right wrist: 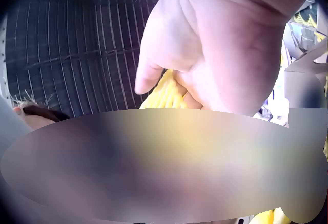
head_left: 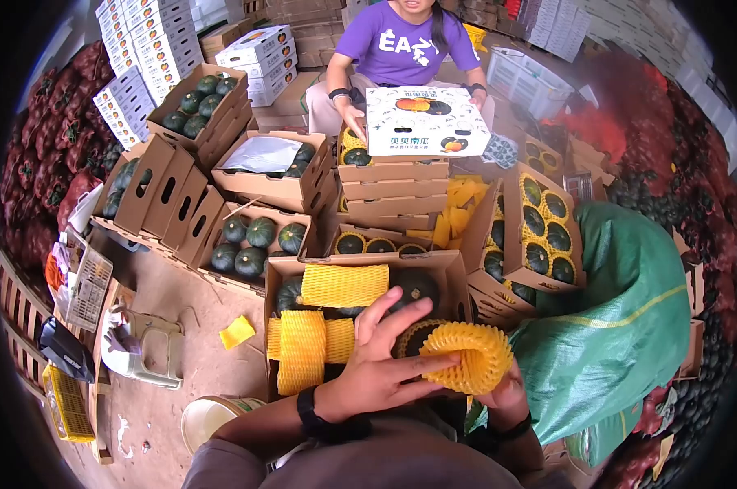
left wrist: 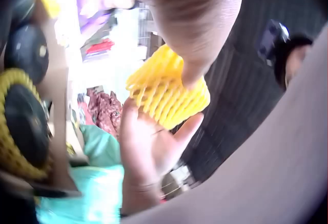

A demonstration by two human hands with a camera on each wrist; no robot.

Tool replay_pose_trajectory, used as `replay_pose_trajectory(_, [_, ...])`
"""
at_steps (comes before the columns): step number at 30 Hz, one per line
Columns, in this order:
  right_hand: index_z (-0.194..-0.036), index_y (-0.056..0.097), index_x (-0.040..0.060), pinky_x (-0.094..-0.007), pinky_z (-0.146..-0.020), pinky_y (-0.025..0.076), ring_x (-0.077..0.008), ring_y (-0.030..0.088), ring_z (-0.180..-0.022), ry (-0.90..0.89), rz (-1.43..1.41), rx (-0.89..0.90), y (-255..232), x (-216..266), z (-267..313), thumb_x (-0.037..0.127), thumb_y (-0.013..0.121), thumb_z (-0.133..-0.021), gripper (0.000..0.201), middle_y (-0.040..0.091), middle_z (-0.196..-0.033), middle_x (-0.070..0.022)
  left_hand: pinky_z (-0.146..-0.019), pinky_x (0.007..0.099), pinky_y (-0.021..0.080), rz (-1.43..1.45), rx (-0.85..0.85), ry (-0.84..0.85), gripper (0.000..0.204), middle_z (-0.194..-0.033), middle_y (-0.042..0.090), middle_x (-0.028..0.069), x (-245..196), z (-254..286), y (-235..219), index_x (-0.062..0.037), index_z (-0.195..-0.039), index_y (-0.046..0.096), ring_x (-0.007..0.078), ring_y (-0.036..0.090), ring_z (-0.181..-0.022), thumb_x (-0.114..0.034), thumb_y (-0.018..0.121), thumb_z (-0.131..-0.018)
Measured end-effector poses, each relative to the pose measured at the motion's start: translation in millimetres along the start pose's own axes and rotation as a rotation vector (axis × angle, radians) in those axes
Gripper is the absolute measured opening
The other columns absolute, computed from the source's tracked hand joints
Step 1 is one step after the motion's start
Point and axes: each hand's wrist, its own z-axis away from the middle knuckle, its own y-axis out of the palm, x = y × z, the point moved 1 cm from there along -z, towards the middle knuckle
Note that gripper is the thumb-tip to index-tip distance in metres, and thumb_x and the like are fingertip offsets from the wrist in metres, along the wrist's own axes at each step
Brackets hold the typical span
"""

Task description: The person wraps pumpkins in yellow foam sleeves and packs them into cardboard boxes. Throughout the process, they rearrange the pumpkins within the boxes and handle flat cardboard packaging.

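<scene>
Between my two hands is a yellow foam net sleeve (head_left: 470, 357), its rolled, ring-like opening towards the head camera. My left hand (head_left: 385, 359) pinches its near edge with thumb and forefinger, the other fingers spread over the carton. From the other side my right hand (head_left: 505, 393) grips it, partly hidden behind the sleeve; in the left wrist view its fingers (left wrist: 138, 137) reach up to the mesh. Below, an open cardboard carton (head_left: 454, 281) holds dark green pumpkins (head_left: 415, 287), one in a net beside the sleeve. Flat yellow nets (head_left: 301, 350) lie across its left side.
Cartons of pumpkins (head_left: 254, 240) stand at the left and right (head_left: 543, 228). A green woven sack (head_left: 621, 301) bulges at my right. Across from me a person holds a printed white box (head_left: 425, 122) over stacked cartons. A plastic stool (head_left: 152, 346) and a bucket (head_left: 209, 420) stand at left.
</scene>
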Motion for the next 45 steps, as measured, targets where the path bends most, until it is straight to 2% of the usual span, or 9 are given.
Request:
replay_pose_trajectory(4, [-0.116, 0.052, 0.0053, -0.0384, -0.101, 0.033, -0.0237, 0.051, -0.112, -0.02, -0.339, -0.384, -3.6, -5.6, -34.0, 0.054, 0.027, -0.097, 0.057, 0.057, -0.116, -0.0128, -0.09, 0.0381, 0.042, 0.481, 0.302, -0.122, 0.01, -0.108, 0.058, 0.013, 21.3, 11.0, 21.3, -0.0071, -0.081, 0.061, 0.0315, 0.054, -0.103, -0.016, 0.066, -0.082])
replay_pose_trajectory(7, [-0.097, 0.06, 0.0043, -0.0378, -0.095, 0.039, -0.0219, 0.058, -0.096, 0.021, 0.797, 0.305, 29.5, -2.8, -2.5, 0.031, 0.055, -0.093, 0.027, 0.06, -0.101, -0.0101, -0.079, 0.0314, 0.043, 0.928, 0.704, -0.655, 0.016, -0.091, 0.06, 0.0038, 42.1, 26.1, 30.9, -0.0055, -0.09, 0.057, 0.02, 0.058, -0.09, -0.017, 0.064, -0.082])
replay_pose_trajectory(10, [-0.09, 0.054, 0.0046, -0.0327, -0.084, 0.049, -0.0185, 0.062, -0.087, 0.102, 0.048, -0.145, 8.9, 14.5, -3.0, 0.015, 0.057, -0.091, 0.011, 0.063, -0.092, -0.0067, -0.071, 0.0291, 0.043, 1.771, 0.432, -1.058, 0.025, -0.085, 0.059, -0.0019, 13.8, 18.1, 24.5, -0.0045, -0.1, 0.055, 0.0139, 0.058, -0.082, -0.014, 0.065, -0.08])
replay_pose_trajectory(13, [-0.099, 0.049, 0.0057, -0.03, -0.083, 0.049, -0.0159, 0.062, -0.091, 0.216, -0.052, -0.284, -1.4, 23.4, -20.7, 0.012, 0.055, -0.091, 0.012, 0.061, -0.099, -0.0098, -0.08, 0.035, 0.048, 0.273, 0.521, -0.634, 0.039, -0.099, 0.059, 0.0169, 42.3, -16.9, 22.0, 0.0018, -0.114, 0.054, 0.0291, 0.06, -0.088, -0.017, 0.059, -0.08])
replay_pose_trajectory(17, [-0.148, 0.015, 0.0133, -0.0274, -0.086, 0.045, -0.0168, 0.056, -0.103, 0.241, 0.863, 0.01, -29.7, -20.6, -46.7, 0.008, 0.061, -0.085, 0.078, 0.05, -0.123, -0.014, -0.085, 0.0441, 0.047, -0.237, 0.494, -0.515, 0.038, -0.098, 0.064, 0.0235, 125.6, -24.3, 67.2, 0.0003, -0.111, 0.061, 0.0389, 0.06, -0.095, -0.023, 0.054, -0.082])
replay_pose_trajectory(21, [-0.149, 0.013, 0.0218, -0.0407, -0.083, 0.052, -0.0209, 0.055, -0.113, 0.828, -0.146, -0.135, -74.9, -70.9, -96.7, 0.006, 0.048, -0.088, 0.072, 0.047, -0.132, -0.0096, -0.086, 0.0427, 0.048, -0.205, 0.682, -0.865, 0.043, -0.101, 0.064, 0.0235, 143.8, -29.0, 98.8, 0.0013, -0.106, 0.063, 0.0377, 0.06, -0.099, -0.034, 0.057, -0.082])
replay_pose_trajectory(29, [-0.142, 0.033, 0.0043, -0.029, -0.101, 0.035, -0.0209, 0.047, -0.122, -0.168, 0.915, -0.294, -15.2, -35.1, -56.9, 0.011, 0.039, -0.093, 0.05, 0.047, -0.134, -0.0162, -0.095, 0.0322, 0.042, 0.836, 0.241, -0.955, 0.04, -0.119, 0.059, 0.0162, 96.3, 2.4, 62.1, -0.0035, -0.124, 0.053, 0.0241, 0.056, -0.109, -0.025, 0.052, -0.09])
replay_pose_trajectory(42, [-0.1, 0.062, -0.0004, -0.0321, -0.085, 0.048, -0.0198, 0.062, -0.094, 0.461, -0.323, -0.459, 23.1, -16.5, -71.0, 0.032, 0.037, -0.1, 0.041, 0.065, -0.096, -0.0119, -0.092, 0.03, 0.045, 1.34, -0.03, -1.107, 0.05, -0.12, 0.057, 0.0123, 82.9, 24.3, 33.0, 0.0015, -0.128, 0.047, 0.0177, 0.056, -0.107, -0.038, 0.042, -0.098])
replay_pose_trajectory(45, [-0.092, 0.061, 0.001, -0.0349, -0.085, 0.047, -0.0214, 0.06, -0.093, -0.033, -0.253, -0.404, 38.3, -7.3, -52.1, 0.041, 0.031, -0.099, 0.051, 0.064, -0.092, -0.0133, -0.095, 0.0301, 0.042, 0.873, 0.093, -0.981, 0.061, -0.13, 0.051, 0.0128, 54.7, 10.7, 16.1, -0.0034, -0.139, 0.037, 0.0187, 0.052, -0.115, -0.049, 0.033, -0.099])
